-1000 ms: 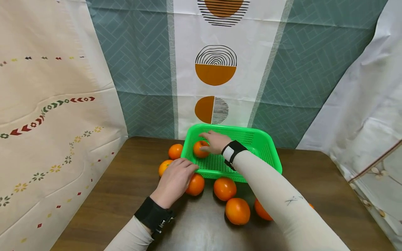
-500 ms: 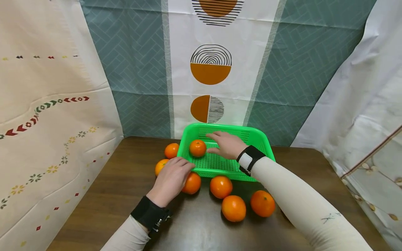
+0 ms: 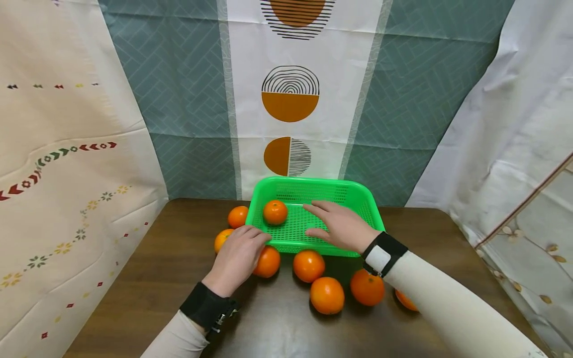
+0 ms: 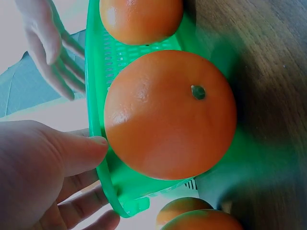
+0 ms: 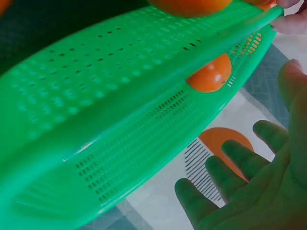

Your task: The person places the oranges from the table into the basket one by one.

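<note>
Fingers of the left hand [image 3: 237, 258] curl down over an orange [image 3: 267, 261] that sits on the table [image 3: 134, 288] just outside the near left corner of the green basket [image 3: 286, 245]; the fingertips reach the basket's near rim. The left wrist view shows this orange [image 4: 170, 115] pressed close against the basket wall [image 4: 96, 110], with the thumb [image 4: 72, 151] lying beside it, so the hand cups the fruit rather than lifting it.

Over the basket floor the right hand [image 3: 342, 226] hovers flat, fingers straight and spread, holding nothing. From the right wrist, its fingers [image 5: 230, 187] appear extended above the mesh [image 5: 110, 96]. One orange in the basket [image 3: 275, 212] lies in the far left part, apart from the right hand's fingertips.

Several more oranges rest on the dark wooden table: two to the left of the basket [image 3: 238, 217], [image 3: 221, 238] and a cluster in front of it [image 3: 309, 265], [image 3: 327, 295], [image 3: 367, 287]. Behind stands a teal and white patterned curtain [image 3: 291, 99], with pale draped cloths [image 3: 67, 149] on either side.
</note>
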Action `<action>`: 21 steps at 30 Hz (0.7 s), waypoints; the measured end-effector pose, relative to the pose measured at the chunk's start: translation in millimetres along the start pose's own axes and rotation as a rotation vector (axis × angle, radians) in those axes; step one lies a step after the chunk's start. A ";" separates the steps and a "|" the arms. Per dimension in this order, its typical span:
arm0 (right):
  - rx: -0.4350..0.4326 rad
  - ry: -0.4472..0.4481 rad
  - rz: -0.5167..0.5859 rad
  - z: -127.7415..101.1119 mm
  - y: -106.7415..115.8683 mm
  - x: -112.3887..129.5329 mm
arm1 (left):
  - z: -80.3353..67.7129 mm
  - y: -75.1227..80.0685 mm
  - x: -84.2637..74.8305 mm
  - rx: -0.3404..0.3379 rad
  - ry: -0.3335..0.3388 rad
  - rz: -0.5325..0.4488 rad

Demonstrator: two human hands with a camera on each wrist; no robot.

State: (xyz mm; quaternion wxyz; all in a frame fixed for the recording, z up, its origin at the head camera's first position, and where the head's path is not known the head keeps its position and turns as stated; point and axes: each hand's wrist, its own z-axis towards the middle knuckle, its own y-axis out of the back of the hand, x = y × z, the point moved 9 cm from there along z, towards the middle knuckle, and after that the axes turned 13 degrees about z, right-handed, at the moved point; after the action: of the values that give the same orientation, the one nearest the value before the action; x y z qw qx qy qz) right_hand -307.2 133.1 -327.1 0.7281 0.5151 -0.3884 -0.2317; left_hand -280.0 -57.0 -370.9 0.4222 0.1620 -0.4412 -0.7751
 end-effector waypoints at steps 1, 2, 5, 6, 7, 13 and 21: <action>-0.006 0.004 -0.005 -4.6 0.3 -0.7 | 0.1 0.1 -0.1 -0.001 0.001 -0.001; -0.012 0.005 -0.008 -8.8 0.5 -1.8 | 0.1 0.4 -0.1 -0.002 0.002 -0.004; -0.029 0.016 -0.026 -20.9 0.8 -4.2 | 0.7 1.0 -0.7 -0.003 0.005 -0.009; -0.035 0.020 -0.032 -24.6 0.8 -5.0 | 0.9 1.0 -1.0 -0.001 0.006 -0.012; -0.038 0.020 -0.035 -27.9 0.7 -5.8 | 1.0 1.2 -0.9 0.000 0.008 -0.013; -0.083 0.053 -0.058 -48.6 3.4 -4.2 | 1.8 1.6 -1.6 0.006 0.010 -0.014; -0.145 0.067 -0.073 -72.9 9.0 -3.4 | 1.2 3.0 -1.5 -0.016 0.013 -0.027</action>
State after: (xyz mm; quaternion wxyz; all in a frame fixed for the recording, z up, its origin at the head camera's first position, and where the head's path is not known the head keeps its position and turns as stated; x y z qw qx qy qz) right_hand -251.1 180.5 -332.1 0.7671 0.4824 -0.3269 -0.2684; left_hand -278.3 -55.8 -367.9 0.4160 0.1695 -0.4299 -0.7832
